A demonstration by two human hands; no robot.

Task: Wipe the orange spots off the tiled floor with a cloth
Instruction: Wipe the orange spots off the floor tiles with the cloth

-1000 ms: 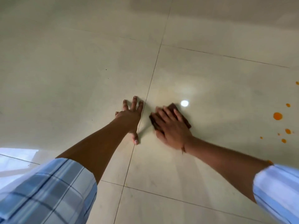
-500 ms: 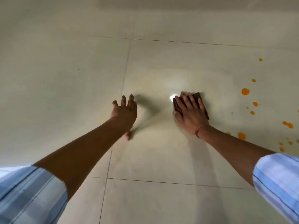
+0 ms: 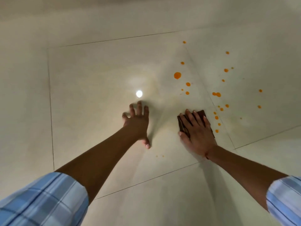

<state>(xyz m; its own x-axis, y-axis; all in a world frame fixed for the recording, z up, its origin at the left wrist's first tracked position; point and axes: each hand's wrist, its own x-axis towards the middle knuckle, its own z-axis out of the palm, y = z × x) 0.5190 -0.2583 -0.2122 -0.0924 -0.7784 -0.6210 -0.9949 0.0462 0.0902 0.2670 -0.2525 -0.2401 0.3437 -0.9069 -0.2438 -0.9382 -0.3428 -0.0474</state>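
A dark brown cloth (image 3: 200, 113) lies flat on the cream tiled floor (image 3: 97, 79), pressed down by my right hand (image 3: 196, 129), whose spread fingers cover most of it. Several orange spots dot the floor to the right of and beyond the cloth. The largest orange spot (image 3: 177, 75) is farther out, and a line of small orange spots (image 3: 216, 117) runs just beside the cloth's right edge. Two faint orange specks (image 3: 160, 156) sit nearer to me. My left hand (image 3: 137, 121) rests flat on the tile, fingers spread, holding nothing.
A bright light reflection (image 3: 139, 93) shines on the glossy tile just beyond my left hand. Dark grout lines (image 3: 50, 111) frame the big tile. My blue checked sleeves fill both lower corners.
My right hand has slid the cloth to the right, up to the orange spots. My left hand has shifted right as well, and my view has swung right, bringing more spots into sight.
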